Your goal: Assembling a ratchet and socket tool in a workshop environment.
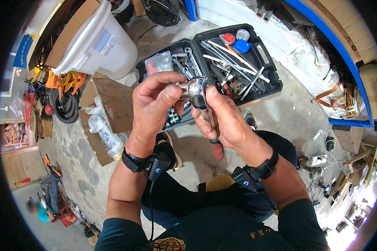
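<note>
In front of my chest I hold a ratchet wrench (196, 94), its round shiny head up and its red handle end (217, 151) pointing down. My right hand (230, 123) is wrapped round its shaft, with the thumb against the head. From the left, my left hand (153, 102) pinches a small shiny metal piece (182, 85) at the side of the head, which looks like a socket. Fingers hide part of that piece. Beyond both hands an open black tool case (273, 78) lies on the floor, with several wrenches (184, 62) in its left half.
The case's right half holds white strips (238, 58), a blue tape measure (241, 46) and a red round item (228, 38). At left stand a cardboard box (117, 100) and a white bucket (121, 52). Cables (322, 171) lie at right. Another person (42, 210) is far left.
</note>
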A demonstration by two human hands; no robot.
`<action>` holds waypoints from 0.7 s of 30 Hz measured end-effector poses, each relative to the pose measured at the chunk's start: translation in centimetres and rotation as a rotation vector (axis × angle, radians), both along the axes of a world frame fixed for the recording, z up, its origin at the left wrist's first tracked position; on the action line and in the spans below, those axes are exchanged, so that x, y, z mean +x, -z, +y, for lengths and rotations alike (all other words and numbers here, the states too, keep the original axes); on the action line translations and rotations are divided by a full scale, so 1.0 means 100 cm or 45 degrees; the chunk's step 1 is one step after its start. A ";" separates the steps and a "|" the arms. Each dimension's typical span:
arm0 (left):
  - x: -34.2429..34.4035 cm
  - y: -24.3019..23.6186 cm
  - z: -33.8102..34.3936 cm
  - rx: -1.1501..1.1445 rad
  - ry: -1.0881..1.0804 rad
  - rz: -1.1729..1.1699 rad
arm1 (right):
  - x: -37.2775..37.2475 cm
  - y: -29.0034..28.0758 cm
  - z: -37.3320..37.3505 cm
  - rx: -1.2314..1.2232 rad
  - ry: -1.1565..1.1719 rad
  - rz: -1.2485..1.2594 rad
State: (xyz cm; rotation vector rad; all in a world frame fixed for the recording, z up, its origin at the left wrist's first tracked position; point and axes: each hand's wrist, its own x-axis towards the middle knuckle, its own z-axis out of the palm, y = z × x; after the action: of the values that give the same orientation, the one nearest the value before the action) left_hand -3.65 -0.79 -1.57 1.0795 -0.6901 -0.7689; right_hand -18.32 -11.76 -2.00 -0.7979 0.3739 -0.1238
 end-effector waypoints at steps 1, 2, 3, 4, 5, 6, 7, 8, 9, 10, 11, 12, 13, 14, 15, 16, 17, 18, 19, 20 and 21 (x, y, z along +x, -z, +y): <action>0.000 0.000 0.000 0.019 -0.017 -0.016 | 0.000 0.000 -0.001 0.010 -0.004 -0.009; -0.001 0.000 0.000 0.026 -0.034 -0.030 | 0.000 0.000 -0.001 0.011 -0.005 -0.010; -0.001 0.000 0.001 0.039 -0.033 -0.032 | 0.000 0.000 -0.001 0.015 -0.011 -0.013; -0.001 0.000 0.001 0.035 -0.038 -0.054 | 0.000 0.000 -0.002 0.019 -0.018 -0.016; -0.001 0.000 0.001 0.032 -0.042 -0.076 | 0.000 0.001 -0.002 0.018 -0.016 -0.015; -0.001 0.000 0.001 0.031 -0.042 -0.076 | 0.000 0.001 -0.002 0.024 -0.020 -0.018; -0.001 0.000 0.001 0.029 -0.035 -0.066 | -0.001 0.001 -0.002 0.030 -0.024 -0.020; 0.000 0.000 0.001 0.027 -0.029 -0.056 | -0.001 0.001 -0.002 0.030 -0.023 -0.020; 0.000 0.000 0.001 0.027 -0.028 -0.056 | -0.001 0.001 -0.002 -0.003 -0.034 -0.002; 0.000 -0.001 0.001 0.037 -0.021 -0.106 | -0.001 0.002 -0.002 -0.028 -0.050 -0.011; 0.000 -0.001 0.001 0.043 -0.016 -0.152 | -0.001 0.002 -0.002 -0.036 -0.043 0.017; -0.001 -0.001 0.000 0.048 -0.011 -0.156 | -0.001 0.003 -0.003 -0.001 -0.070 -0.004; -0.002 0.000 0.000 0.030 -0.023 -0.146 | 0.000 0.003 -0.003 0.029 -0.093 -0.001; -0.002 0.000 -0.001 0.004 -0.035 -0.135 | 0.000 0.004 -0.003 0.034 -0.097 -0.026; -0.003 0.001 -0.001 0.012 -0.034 -0.136 | 0.000 0.004 -0.003 0.060 -0.093 -0.015; -0.004 0.001 -0.002 0.000 -0.048 -0.149 | 0.000 0.004 -0.003 0.084 -0.094 0.003; -0.004 0.002 -0.003 0.007 -0.062 -0.170 | 0.000 0.004 -0.003 0.086 -0.088 -0.004; -0.004 0.002 -0.003 -0.011 -0.063 -0.162 | 0.000 0.004 -0.002 0.064 -0.079 0.010; -0.003 0.002 -0.003 0.009 -0.048 -0.156 | 0.000 0.003 -0.002 0.042 -0.070 0.025; -0.002 0.002 -0.002 0.019 -0.034 -0.152 | 0.001 0.002 -0.001 0.043 -0.071 0.025; -0.001 0.001 -0.001 0.031 -0.032 -0.149 | 0.001 0.001 0.000 0.001 -0.039 0.029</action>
State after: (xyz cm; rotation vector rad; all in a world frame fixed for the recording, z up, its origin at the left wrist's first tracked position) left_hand -3.71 -0.92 -1.72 1.1599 -0.7663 -0.6978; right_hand -18.26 -11.74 -2.13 -0.8043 0.3831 -0.0861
